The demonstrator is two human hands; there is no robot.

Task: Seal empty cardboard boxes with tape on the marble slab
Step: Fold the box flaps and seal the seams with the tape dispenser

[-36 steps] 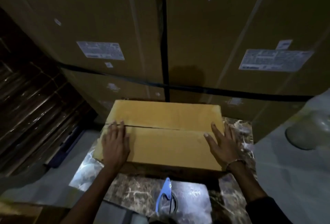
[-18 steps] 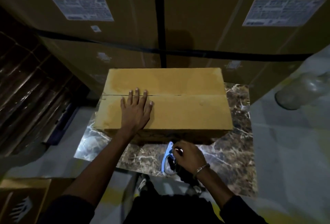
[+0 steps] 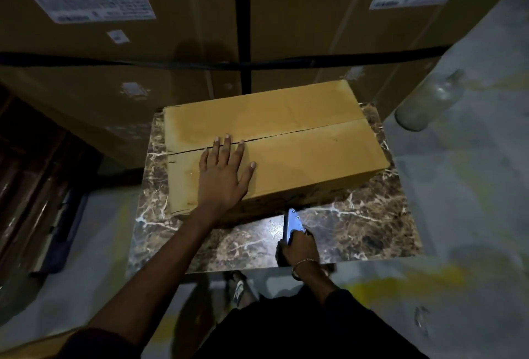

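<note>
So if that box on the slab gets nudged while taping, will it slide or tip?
The cardboard box is probably light, so it may slide on the glossy marble slab. Tipping seems unlikely: it sits low and wide. The left hand pressing flat likely steadies it.

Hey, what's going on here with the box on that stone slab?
A person is getting ready to tape a cardboard box shut on a marble slab. The left hand lies flat on top, fingers spread, with fingertips at the seam between the closed flaps. The right hand grips a blue tape dispenser on the slab just in front of the box. No tape is visible on the seam yet.
</note>
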